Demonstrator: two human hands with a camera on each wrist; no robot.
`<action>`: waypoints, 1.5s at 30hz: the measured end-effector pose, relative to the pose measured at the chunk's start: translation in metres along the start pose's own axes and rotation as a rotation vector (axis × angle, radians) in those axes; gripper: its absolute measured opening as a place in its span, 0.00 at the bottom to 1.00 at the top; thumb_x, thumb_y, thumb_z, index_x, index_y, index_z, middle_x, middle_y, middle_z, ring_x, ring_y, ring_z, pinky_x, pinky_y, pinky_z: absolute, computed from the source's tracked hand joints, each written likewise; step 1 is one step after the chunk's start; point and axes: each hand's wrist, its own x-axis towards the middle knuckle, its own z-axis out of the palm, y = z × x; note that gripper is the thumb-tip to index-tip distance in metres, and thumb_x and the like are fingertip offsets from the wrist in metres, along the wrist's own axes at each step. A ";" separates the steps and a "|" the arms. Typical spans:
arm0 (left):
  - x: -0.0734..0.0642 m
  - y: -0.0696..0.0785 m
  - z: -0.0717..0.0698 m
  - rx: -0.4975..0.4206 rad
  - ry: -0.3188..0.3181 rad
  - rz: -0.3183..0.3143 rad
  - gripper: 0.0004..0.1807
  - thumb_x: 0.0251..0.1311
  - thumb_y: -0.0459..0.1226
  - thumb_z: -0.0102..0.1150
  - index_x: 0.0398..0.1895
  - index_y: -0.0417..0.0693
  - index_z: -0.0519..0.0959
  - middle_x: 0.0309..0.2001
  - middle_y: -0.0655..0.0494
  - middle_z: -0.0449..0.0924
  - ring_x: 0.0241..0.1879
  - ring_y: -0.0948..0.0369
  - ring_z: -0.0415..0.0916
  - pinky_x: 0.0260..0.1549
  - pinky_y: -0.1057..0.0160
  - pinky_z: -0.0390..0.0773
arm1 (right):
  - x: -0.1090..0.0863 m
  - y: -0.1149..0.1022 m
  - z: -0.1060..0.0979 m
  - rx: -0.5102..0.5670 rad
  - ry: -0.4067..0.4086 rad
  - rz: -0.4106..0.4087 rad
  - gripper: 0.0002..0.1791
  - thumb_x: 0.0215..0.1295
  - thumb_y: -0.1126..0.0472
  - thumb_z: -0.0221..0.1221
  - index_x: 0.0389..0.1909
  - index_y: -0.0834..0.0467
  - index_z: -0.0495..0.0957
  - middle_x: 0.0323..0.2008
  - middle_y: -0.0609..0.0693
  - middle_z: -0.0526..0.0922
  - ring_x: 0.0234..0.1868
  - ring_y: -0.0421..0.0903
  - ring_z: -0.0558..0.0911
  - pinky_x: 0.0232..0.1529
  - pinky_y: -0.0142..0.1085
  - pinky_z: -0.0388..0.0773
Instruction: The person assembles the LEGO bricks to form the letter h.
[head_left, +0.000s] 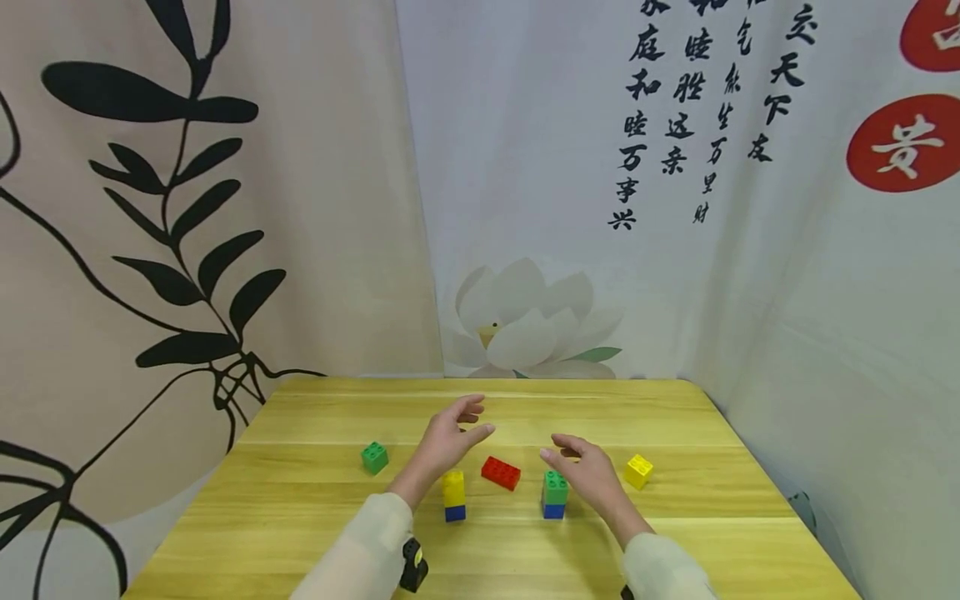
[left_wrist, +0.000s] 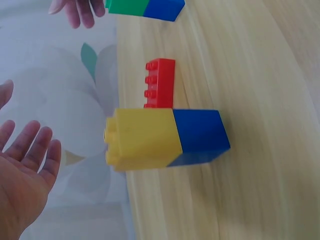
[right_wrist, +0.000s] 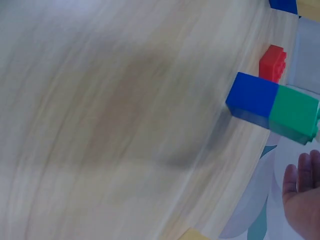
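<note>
My left hand (head_left: 444, 439), fingers loosely bent, is raised over the table behind and above a two-block stack. That stack has a yellow block (left_wrist: 145, 137) on a blue block (left_wrist: 200, 135), and the left wrist view shows the hand apart from it. My right hand (head_left: 591, 477), fingers relaxed, hovers near a second stack, a green block (right_wrist: 295, 112) on a blue block (right_wrist: 252, 99). The right wrist view shows a gap between fingers and green block. Neither hand holds anything. Between the stacks, slightly farther back, a red brick (head_left: 501, 472) lies studs up.
A loose green block (head_left: 374, 457) sits left of my left hand. A loose yellow block (head_left: 638, 472) sits right of my right hand. The wooden table (head_left: 300, 517) ends at a printed cloth backdrop (head_left: 360, 250) behind it.
</note>
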 end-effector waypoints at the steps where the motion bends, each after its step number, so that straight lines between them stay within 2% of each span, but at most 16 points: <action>1: 0.000 -0.001 -0.001 0.000 0.004 0.000 0.31 0.64 0.47 0.62 0.70 0.56 0.68 0.63 0.52 0.75 0.62 0.51 0.72 0.59 0.48 0.76 | 0.001 -0.002 0.001 0.002 0.006 -0.005 0.31 0.63 0.39 0.61 0.62 0.52 0.76 0.61 0.56 0.78 0.60 0.53 0.77 0.53 0.45 0.81; 6: -0.003 -0.008 -0.009 -0.008 0.030 -0.022 0.30 0.64 0.47 0.62 0.69 0.56 0.68 0.63 0.51 0.75 0.62 0.49 0.72 0.57 0.49 0.78 | 0.003 -0.011 0.006 0.005 0.030 -0.023 0.30 0.64 0.41 0.62 0.62 0.54 0.76 0.61 0.55 0.79 0.58 0.54 0.79 0.53 0.44 0.82; 17: -0.006 -0.016 -0.026 -0.007 0.091 -0.064 0.30 0.63 0.49 0.63 0.68 0.58 0.69 0.62 0.53 0.76 0.62 0.52 0.73 0.59 0.48 0.76 | 0.008 -0.037 0.021 0.034 0.059 -0.088 0.29 0.66 0.46 0.62 0.63 0.57 0.74 0.63 0.57 0.77 0.60 0.55 0.77 0.62 0.49 0.75; 24: -0.011 -0.025 -0.034 -0.019 0.099 -0.081 0.29 0.64 0.48 0.62 0.68 0.60 0.69 0.63 0.54 0.76 0.62 0.53 0.73 0.60 0.47 0.75 | 0.008 -0.049 0.035 0.051 0.076 -0.110 0.29 0.67 0.48 0.61 0.64 0.59 0.73 0.63 0.58 0.76 0.62 0.57 0.75 0.63 0.51 0.74; 32: -0.022 -0.033 -0.037 -0.031 0.094 -0.095 0.31 0.64 0.49 0.61 0.69 0.53 0.69 0.61 0.51 0.77 0.61 0.51 0.73 0.60 0.47 0.75 | 0.007 -0.053 0.061 0.054 0.092 -0.073 0.32 0.65 0.46 0.63 0.65 0.59 0.73 0.64 0.57 0.76 0.63 0.57 0.75 0.61 0.53 0.75; 39: -0.032 -0.047 -0.037 -0.028 0.087 -0.126 0.33 0.62 0.55 0.61 0.68 0.54 0.70 0.60 0.52 0.78 0.61 0.52 0.74 0.59 0.49 0.77 | 0.002 -0.048 0.084 0.044 0.102 -0.007 0.33 0.64 0.46 0.63 0.65 0.59 0.72 0.65 0.59 0.74 0.65 0.61 0.73 0.60 0.56 0.75; 45: -0.041 -0.060 -0.033 -0.053 0.072 -0.130 0.30 0.64 0.50 0.61 0.67 0.51 0.71 0.59 0.50 0.79 0.60 0.51 0.75 0.57 0.49 0.77 | -0.002 -0.038 0.103 -0.005 0.158 0.021 0.32 0.62 0.48 0.65 0.63 0.61 0.74 0.63 0.62 0.75 0.61 0.62 0.76 0.59 0.56 0.76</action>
